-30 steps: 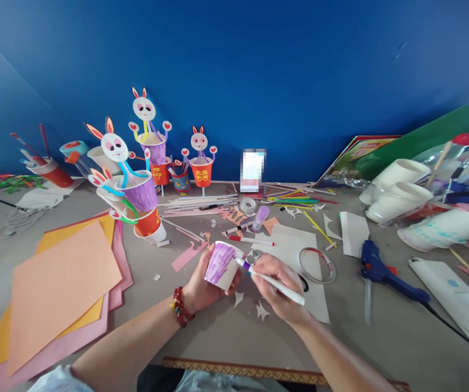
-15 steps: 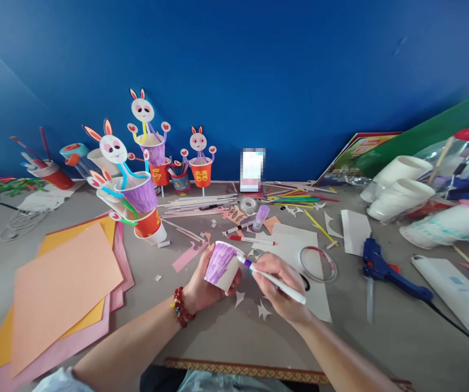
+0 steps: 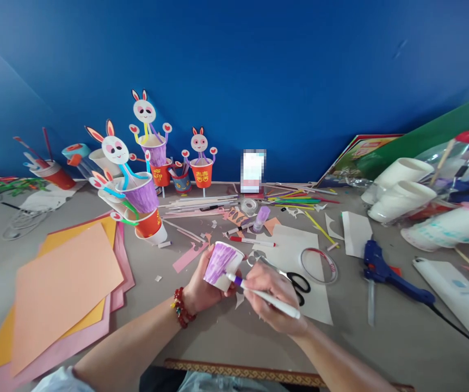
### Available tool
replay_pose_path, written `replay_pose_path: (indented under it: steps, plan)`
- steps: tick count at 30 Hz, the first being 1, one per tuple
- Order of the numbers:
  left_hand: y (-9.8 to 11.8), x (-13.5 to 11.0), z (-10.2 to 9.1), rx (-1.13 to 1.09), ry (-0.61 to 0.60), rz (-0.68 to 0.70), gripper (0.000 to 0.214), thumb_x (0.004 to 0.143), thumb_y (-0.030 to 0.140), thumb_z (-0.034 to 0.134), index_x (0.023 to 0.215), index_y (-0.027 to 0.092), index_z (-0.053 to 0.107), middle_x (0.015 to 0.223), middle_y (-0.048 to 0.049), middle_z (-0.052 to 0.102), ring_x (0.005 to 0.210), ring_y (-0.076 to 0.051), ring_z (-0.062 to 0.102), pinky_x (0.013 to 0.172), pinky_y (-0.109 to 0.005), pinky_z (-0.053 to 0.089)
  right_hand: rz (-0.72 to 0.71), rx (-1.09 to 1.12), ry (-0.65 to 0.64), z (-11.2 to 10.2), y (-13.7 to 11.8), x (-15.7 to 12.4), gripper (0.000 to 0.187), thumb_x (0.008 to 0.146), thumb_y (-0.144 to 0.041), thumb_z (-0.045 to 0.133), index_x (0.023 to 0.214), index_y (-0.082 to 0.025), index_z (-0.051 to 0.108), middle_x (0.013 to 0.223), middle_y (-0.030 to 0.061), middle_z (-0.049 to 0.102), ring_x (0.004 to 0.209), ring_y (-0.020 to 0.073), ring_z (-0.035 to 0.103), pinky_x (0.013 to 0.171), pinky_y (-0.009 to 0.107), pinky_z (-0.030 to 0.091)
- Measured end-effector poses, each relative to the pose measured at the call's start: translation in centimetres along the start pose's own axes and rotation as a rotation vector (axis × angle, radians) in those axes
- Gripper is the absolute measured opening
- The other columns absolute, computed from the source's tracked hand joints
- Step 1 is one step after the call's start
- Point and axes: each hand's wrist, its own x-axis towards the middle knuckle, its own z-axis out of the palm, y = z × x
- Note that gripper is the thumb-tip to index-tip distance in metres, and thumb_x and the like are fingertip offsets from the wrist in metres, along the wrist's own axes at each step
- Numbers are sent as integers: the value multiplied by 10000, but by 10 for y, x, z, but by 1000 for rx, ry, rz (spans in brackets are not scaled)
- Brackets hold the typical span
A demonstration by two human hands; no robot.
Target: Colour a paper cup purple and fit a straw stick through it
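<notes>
A white paper cup [image 3: 221, 263], partly coloured with purple strokes, is tilted in my left hand [image 3: 202, 283], whose fingers wrap round it from behind. My right hand [image 3: 273, 296] grips a white marker [image 3: 275, 302] with a purple collar. Its tip meets the lower part of the cup, at the border between purple and white. Scissors [image 3: 298, 287] with black handles lie just beyond my right hand, partly covered by it. A red marker [image 3: 253, 241] and a purple-tinted clear cap or bottle [image 3: 261, 216] lie behind the cup.
Rabbit figures on stacked cups [image 3: 140, 193] stand at the back left. Coloured paper sheets [image 3: 67, 267] lie on the left. To the right are a tape roll [image 3: 318, 265], a blue glue gun [image 3: 389, 275] and white paper cups [image 3: 401, 198]. Paper scraps surround the work area.
My right hand has moved the marker tip down and left, from the cup's upper right side to its lower part. More of the scissors shows. The cup has barely moved.
</notes>
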Motion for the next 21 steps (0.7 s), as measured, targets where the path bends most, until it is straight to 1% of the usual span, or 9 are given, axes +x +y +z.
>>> replay_pose_path:
  steps: [2, 5, 6, 10, 11, 14, 15, 19, 21]
  plan:
    - [0, 0, 0, -1, -8, 4, 748, 902, 687, 353, 1193, 60, 640, 691, -89, 628, 539, -156, 509, 454, -239, 294, -7, -12, -10, 1, 0, -1, 246, 828, -40, 601, 987, -225, 629, 775, 15, 627, 709, 165, 629, 633, 289, 508]
    - [0, 0, -1, 12, -28, 11, 748, 909, 686, 338, 1183, 60, 641, 653, -84, 608, 533, -154, 501, 457, -236, 298, 67, -71, 120, 0, 2, -1, 229, 857, -50, 583, 1004, -217, 634, 842, 37, 624, 720, 162, 630, 631, 289, 510]
    - [0, 0, -1, 14, -26, 7, 754, 906, 691, 337, 1183, 59, 641, 650, -83, 605, 533, -153, 500, 457, -235, 300, 72, -76, 132, 0, 2, -1, 231, 859, -49, 583, 1009, -217, 635, 850, 39, 625, 721, 162, 630, 634, 290, 511]
    - [-1, 1, -2, 0, -4, -15, 776, 894, 714, 325, 1192, 68, 636, 681, -79, 617, 544, -155, 511, 449, -230, 296, -9, -31, 3, 1, 0, 0, 264, 835, -33, 603, 1011, -226, 631, 797, 19, 635, 722, 164, 637, 648, 288, 515]
    - [-1, 1, -2, -1, -10, -12, 774, 897, 712, 316, 1182, 70, 640, 679, -79, 617, 544, -155, 511, 449, -229, 293, -7, -35, 9, 1, 0, 0, 262, 838, -34, 599, 1013, -226, 632, 800, 20, 634, 723, 164, 636, 647, 286, 514]
    - [0, 1, 0, 4, -33, 1, 757, 911, 695, 306, 1148, 64, 651, 649, -79, 605, 529, -150, 499, 452, -229, 291, 54, -65, 113, 0, 1, -1, 252, 862, -44, 575, 1033, -220, 636, 842, 35, 620, 714, 160, 625, 641, 291, 512]
    - [0, 1, 0, 6, -31, -3, 753, 911, 692, 312, 1149, 63, 651, 646, -79, 606, 527, -150, 499, 452, -229, 291, 60, -66, 121, -1, 1, -1, 251, 864, -45, 573, 1033, -220, 636, 845, 36, 618, 711, 160, 622, 641, 293, 512]
    - [0, 0, 0, -4, -15, -24, 753, 901, 703, 326, 1141, 69, 655, 651, -83, 617, 546, -159, 522, 451, -226, 299, 14, -39, 39, -1, 3, -2, 261, 851, -39, 584, 1025, -226, 633, 814, 28, 629, 730, 171, 636, 650, 296, 513]
    - [-1, 1, 0, -4, -29, -5, 732, 912, 689, 313, 1063, 73, 677, 655, -91, 619, 543, -157, 522, 451, -229, 301, 48, -53, 89, -2, 3, -2, 253, 859, -41, 577, 1025, -223, 635, 838, 33, 626, 717, 163, 630, 645, 293, 510]
